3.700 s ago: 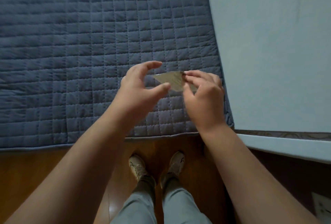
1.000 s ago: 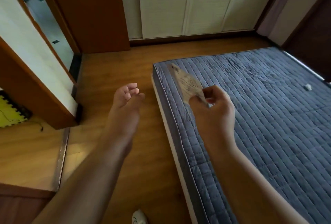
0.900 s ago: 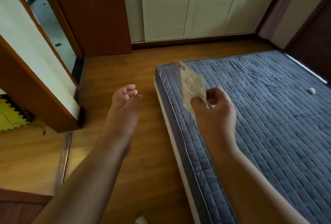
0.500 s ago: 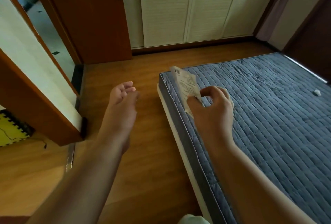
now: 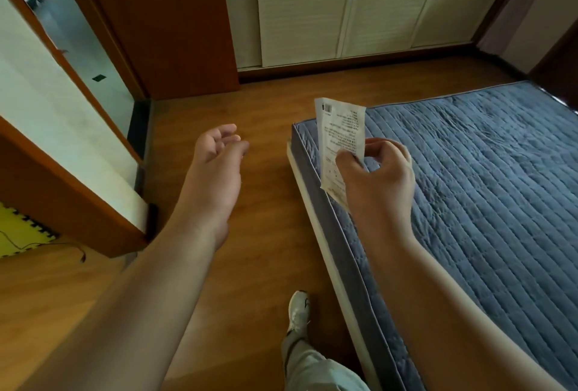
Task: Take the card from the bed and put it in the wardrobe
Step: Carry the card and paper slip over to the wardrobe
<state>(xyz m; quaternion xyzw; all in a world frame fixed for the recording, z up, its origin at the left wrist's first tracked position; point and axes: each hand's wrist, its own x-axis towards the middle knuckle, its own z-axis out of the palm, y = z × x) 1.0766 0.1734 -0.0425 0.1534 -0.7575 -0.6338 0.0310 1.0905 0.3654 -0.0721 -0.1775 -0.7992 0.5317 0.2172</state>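
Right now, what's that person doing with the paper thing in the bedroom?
The person's right hand pinches a white printed paper card upright between thumb and fingers, beside the blue quilted bed. The left hand is open and holds nothing, out over the wooden floor. The cream louvred wardrobe doors ahead are shut, so the card isn't put away yet.

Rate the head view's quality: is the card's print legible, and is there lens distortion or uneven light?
Head view: the card, pinched in the right hand, shows a barcode and lines of print too small to read; wide-angle bending curves the bed edge and wardrobe doors; daylight brightens the wardrobe, while the foreground floor lies dimmer.
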